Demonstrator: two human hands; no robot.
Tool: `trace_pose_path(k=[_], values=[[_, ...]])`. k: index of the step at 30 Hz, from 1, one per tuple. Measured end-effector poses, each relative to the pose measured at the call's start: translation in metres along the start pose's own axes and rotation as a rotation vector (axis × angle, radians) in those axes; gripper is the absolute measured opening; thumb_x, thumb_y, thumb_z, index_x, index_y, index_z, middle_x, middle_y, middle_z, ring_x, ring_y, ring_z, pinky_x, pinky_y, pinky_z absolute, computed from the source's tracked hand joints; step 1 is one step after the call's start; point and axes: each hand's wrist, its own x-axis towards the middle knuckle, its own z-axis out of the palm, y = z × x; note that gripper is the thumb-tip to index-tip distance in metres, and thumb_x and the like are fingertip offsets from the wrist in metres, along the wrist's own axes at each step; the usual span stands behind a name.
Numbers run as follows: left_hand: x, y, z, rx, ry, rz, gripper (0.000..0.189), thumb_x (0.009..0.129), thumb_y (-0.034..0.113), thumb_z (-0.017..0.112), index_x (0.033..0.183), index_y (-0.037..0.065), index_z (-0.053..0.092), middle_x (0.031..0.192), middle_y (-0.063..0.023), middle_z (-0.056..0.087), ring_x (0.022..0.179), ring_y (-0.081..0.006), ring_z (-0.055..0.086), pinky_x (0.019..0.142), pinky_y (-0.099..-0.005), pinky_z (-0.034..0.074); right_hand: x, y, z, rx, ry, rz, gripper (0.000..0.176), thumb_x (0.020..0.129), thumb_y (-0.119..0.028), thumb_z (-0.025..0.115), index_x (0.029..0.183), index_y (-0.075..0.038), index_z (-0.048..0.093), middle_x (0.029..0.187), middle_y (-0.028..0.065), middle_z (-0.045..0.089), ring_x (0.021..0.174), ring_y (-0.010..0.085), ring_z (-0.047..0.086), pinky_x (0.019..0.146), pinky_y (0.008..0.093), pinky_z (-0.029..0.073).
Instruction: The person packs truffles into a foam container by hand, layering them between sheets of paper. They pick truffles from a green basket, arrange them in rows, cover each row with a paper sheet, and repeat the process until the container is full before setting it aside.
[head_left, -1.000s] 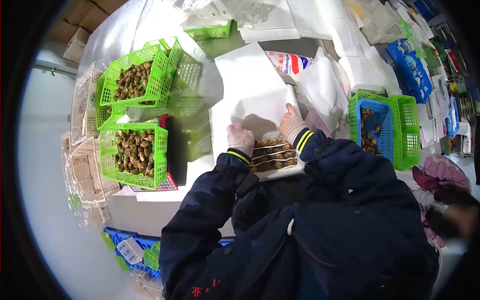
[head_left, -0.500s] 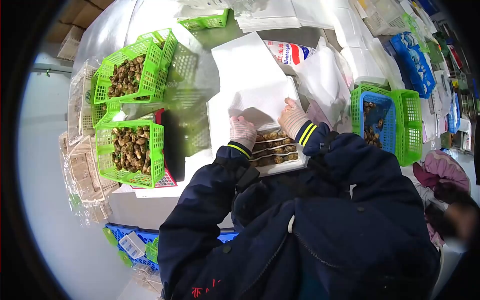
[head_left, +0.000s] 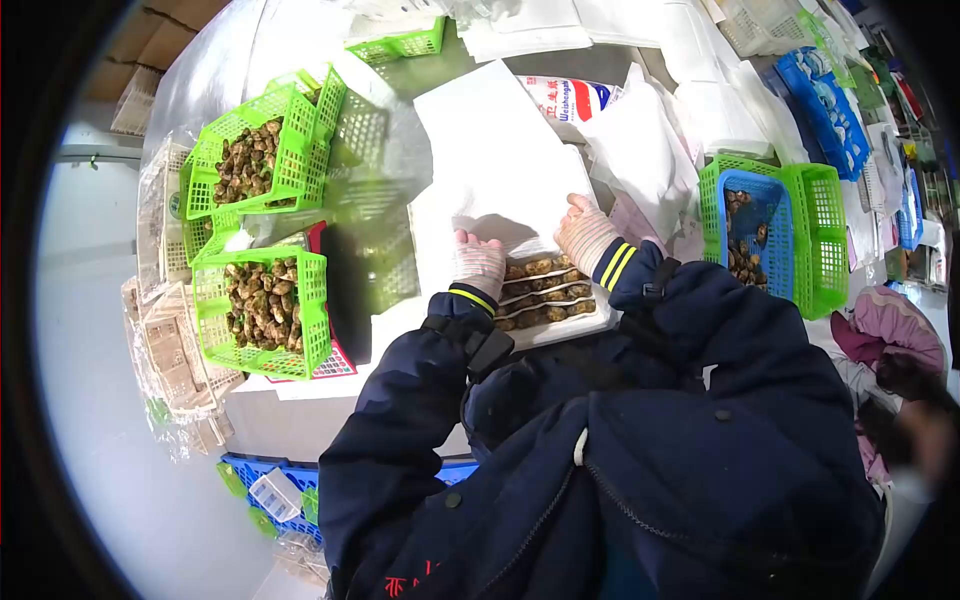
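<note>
A white foam box (head_left: 560, 331) lies in front of me with rows of knobbly brown mushrooms (head_left: 540, 292), separated by white strips. A white paper sheet (head_left: 500, 140) covers the far part of the box and extends beyond it. My left hand (head_left: 480, 265), in a striped fingerless glove, is closed on the sheet's near edge at the left side of the box. At the right side, my right hand (head_left: 586, 236), gloved alike, has its fingers bent on the same sheet beside the rim. Both palms face down, and the thumbs are largely hidden.
Green baskets (head_left: 318, 300) of brown mushrooms stand at the left. On the right, a blue basket (head_left: 790, 245) sits inside a green one (head_left: 826, 240). A printed tissue pack (head_left: 560, 97) and stacked white foam lids (head_left: 715, 120) lie behind. Someone in pink (head_left: 905, 325) is at far right.
The left hand has shifted slightly left, and its fingers look a little straighter. The right hand stays at the box's right side. The camera view has moved slightly.
</note>
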Motion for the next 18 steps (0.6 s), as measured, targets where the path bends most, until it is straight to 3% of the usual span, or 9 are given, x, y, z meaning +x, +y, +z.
trace_pose_path(k=[1,5,7,9,11,13,15,17,18], values=[[-0.001,-0.003,-0.002,0.077,0.090,0.055,0.010,0.083,0.012,0.046,0.087,0.014,0.056,0.086,-0.0079,0.058,0.092,-0.0247,0.056,0.094,-0.0438,0.037,-0.001,-0.001,0.000,0.001,0.001,0.000,0.016,0.079,-0.017,0.054,0.083,-0.012,0.069,0.079,0.0041,0.066,0.091,0.0191,0.062,0.108,0.0402,0.028],[-0.015,0.003,-0.038,-0.040,0.032,0.063,0.011,0.080,0.011,0.051,0.089,0.013,0.055,0.087,-0.0092,0.058,0.089,-0.0258,0.057,0.094,-0.0457,0.037,-0.005,-0.001,0.000,0.033,0.066,0.022,0.015,0.078,-0.016,0.054,0.083,-0.011,0.067,0.080,0.0052,0.066,0.088,0.0195,0.061,0.107,0.0412,0.030],[-0.026,0.004,-0.039,0.025,0.172,0.095,0.013,0.077,0.013,0.054,0.091,0.012,0.056,0.086,-0.0087,0.058,0.089,-0.0260,0.057,0.096,-0.0459,0.037,-0.007,-0.004,0.008,0.002,0.217,0.036,0.018,0.079,-0.015,0.051,0.080,-0.013,0.069,0.078,0.0047,0.067,0.091,0.0199,0.061,0.107,0.0429,0.027],[-0.034,0.003,-0.037,0.060,0.210,0.121,0.014,0.077,0.017,0.055,0.090,0.012,0.056,0.085,-0.0082,0.057,0.090,-0.0261,0.056,0.099,-0.0450,0.036,-0.012,-0.004,0.009,0.032,0.217,0.008,0.018,0.080,-0.016,0.051,0.082,-0.013,0.069,0.079,0.0047,0.068,0.089,0.0197,0.062,0.106,0.0418,0.027],[-0.032,-0.001,-0.032,0.019,0.196,0.174,0.014,0.076,0.018,0.056,0.088,0.012,0.057,0.082,-0.0079,0.057,0.090,-0.0264,0.056,0.101,-0.0456,0.035,-0.015,-0.003,0.003,0.046,0.093,-0.056,0.017,0.081,-0.018,0.052,0.082,-0.014,0.069,0.077,0.0041,0.068,0.086,0.0198,0.063,0.104,0.0402,0.027],[-0.033,-0.002,-0.030,-0.018,0.334,0.148,0.024,0.066,0.023,0.071,0.082,0.012,0.058,0.079,-0.0082,0.058,0.092,-0.0255,0.057,0.105,-0.0471,0.032,-0.016,0.000,-0.002,0.069,0.072,-0.066,0.017,0.081,-0.022,0.054,0.085,-0.015,0.068,0.075,0.0048,0.069,0.084,0.0196,0.064,0.100,0.0373,0.028],[-0.042,-0.006,-0.049,-0.200,0.204,0.177,0.030,0.061,0.024,0.075,0.083,0.013,0.059,0.081,-0.0086,0.059,0.093,-0.0256,0.057,0.107,-0.0479,0.031,-0.015,0.002,-0.008,0.141,-0.082,-0.094,0.022,0.076,-0.030,0.058,0.086,-0.011,0.065,0.075,0.0046,0.067,0.079,0.0212,0.064,0.101,0.0360,0.027],[-0.048,-0.007,-0.056,-0.296,0.269,0.198,0.030,0.062,0.022,0.076,0.085,0.012,0.059,0.083,-0.0087,0.060,0.094,-0.0276,0.057,0.108,-0.0495,0.029,-0.017,0.005,-0.006,0.320,0.030,-0.083,0.029,0.074,-0.038,0.061,0.083,-0.011,0.066,0.073,0.0043,0.067,0.076,0.0215,0.064,0.096,0.0367,0.027],[-0.049,-0.004,-0.056,-0.238,0.259,0.176,0.030,0.063,0.024,0.075,0.085,0.011,0.060,0.084,-0.0088,0.060,0.094,-0.0285,0.057,0.107,-0.0499,0.028,-0.013,0.003,0.000,0.267,0.003,-0.092,0.028,0.074,-0.038,0.060,0.079,-0.012,0.067,0.072,0.0041,0.067,0.076,0.0210,0.064,0.095,0.0377,0.028]])
